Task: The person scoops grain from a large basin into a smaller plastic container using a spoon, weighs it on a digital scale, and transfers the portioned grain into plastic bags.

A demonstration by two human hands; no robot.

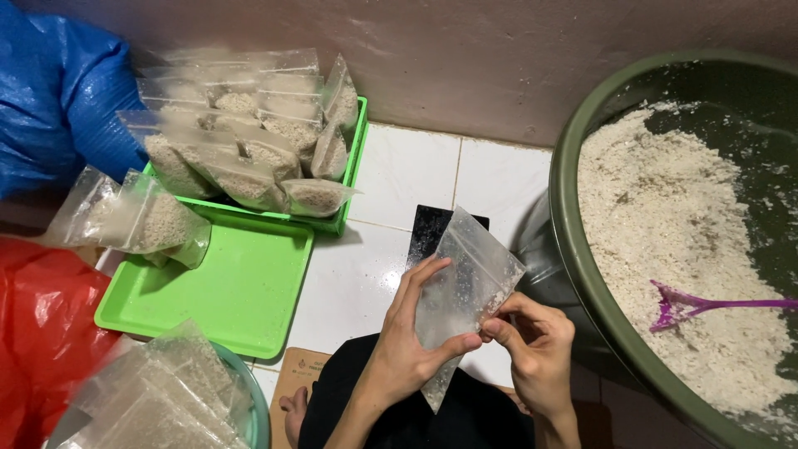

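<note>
Nearest the camera, the left hand (pixel 407 333) and right hand (pixel 532 349) jointly hold a small clear plastic bag (pixel 465 283) above the person's lap; the left hand is closed around the bag's left edge, thumb in front and fingers behind; the right hand pinches the lower right edge between thumb and forefinger. The bag is tilted, one corner pointing down, with only a thin dusting of pale grain inside.

Directly behind the bag — a black flat slab (pixel 432 233) lies on the white tiled floor (pixel 399 175).

To the right, a large green tub (pixel 582 274) holds a heap of white grain (pixel 665 233); a purple scoop (pixel 690 306) rests on the grain.

To the left, a flat green tray (pixel 241 291) lies on the floor; a single filled bag (pixel 150 220) sits over its upper left corner. Behind it, a deeper green tray (pixel 353 166) is stacked with filled bags (pixel 249 141).

Lower left — a round bowl (pixel 253 407) holds further clear bags (pixel 166 391); red plastic (pixel 41 333) and a blue sack (pixel 58 91) lie along the left edge.
</note>
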